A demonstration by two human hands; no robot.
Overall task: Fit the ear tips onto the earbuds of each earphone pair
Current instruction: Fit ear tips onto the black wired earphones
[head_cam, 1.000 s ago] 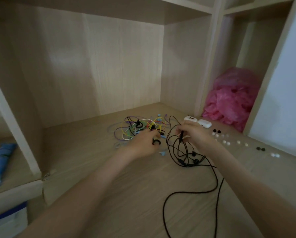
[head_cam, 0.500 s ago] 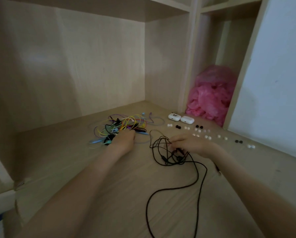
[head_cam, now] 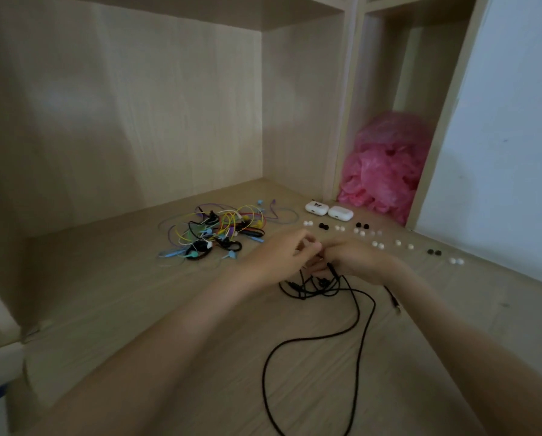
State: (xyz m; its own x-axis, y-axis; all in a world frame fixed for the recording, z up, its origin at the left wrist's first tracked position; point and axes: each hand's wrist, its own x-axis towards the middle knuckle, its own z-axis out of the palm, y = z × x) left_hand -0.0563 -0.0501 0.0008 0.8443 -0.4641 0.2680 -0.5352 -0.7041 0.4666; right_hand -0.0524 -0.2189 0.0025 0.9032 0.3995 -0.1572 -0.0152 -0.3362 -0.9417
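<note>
Desk [head_cam: 112, 297] is light wood inside a shelving alcove, with a pink plastic bag [head_cam: 386, 171] in the right-hand cubby. Coloured earphone tangle [head_cam: 214, 234] sits mid-desk, well left of the work. The black earphones [head_cam: 323, 286] lie bunched just under both hands, cable trailing toward the camera. Two white charging cases [head_cam: 328, 209] sit at the back, and ear tips [head_cam: 376, 244] are laid out in black and white pairs along the right edge. Left hand [head_cam: 279, 256] and right hand [head_cam: 356, 262] meet fingertip to fingertip, both curled in a pinch over the black bundle. Can't tell whether a tip is between them. Likely isolating one bud. My take: free the bud from the loops first, hold the stem rigid, roll the tip on at a slight angle, and check that the skirt seats all round.
</note>
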